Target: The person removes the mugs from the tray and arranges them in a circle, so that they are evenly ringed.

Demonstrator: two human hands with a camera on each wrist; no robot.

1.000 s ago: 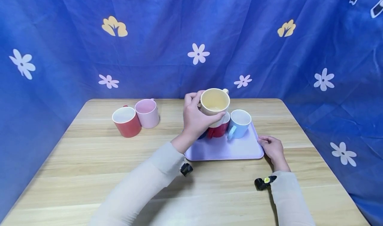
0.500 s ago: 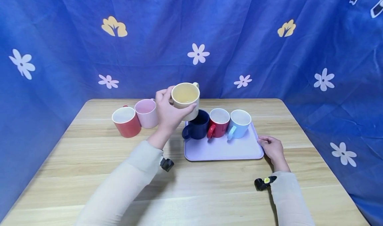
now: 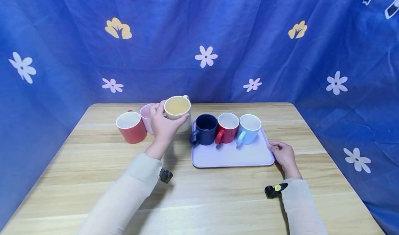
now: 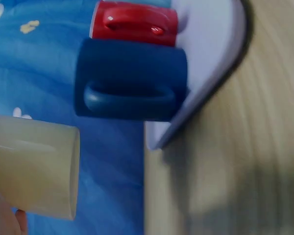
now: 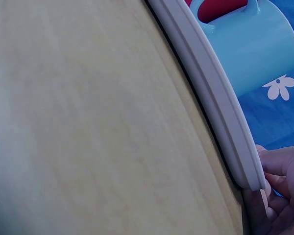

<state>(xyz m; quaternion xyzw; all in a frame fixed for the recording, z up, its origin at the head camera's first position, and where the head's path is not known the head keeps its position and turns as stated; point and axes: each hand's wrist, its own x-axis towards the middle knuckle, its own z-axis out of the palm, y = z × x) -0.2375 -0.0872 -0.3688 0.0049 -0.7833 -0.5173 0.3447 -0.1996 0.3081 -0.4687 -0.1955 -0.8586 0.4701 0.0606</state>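
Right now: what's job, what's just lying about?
Job, likely:
cream mug, in left grip
lilac tray, at right grip
on tray: navy mug, red mug, light-blue mug
off tray: pink mug, other red mug

Just there:
table; blue backdrop

sleeves [image 3: 124, 193]: long, pale grey | wrist cameras [image 3: 166, 175]: black | right one: yellow sticker [image 3: 277, 187]

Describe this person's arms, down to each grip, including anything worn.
The left sleeve and right sleeve are long, plain and pale grey. At the wrists sit a black left device and a black right device with a yellow mark. The left grip and right grip are ungloved.
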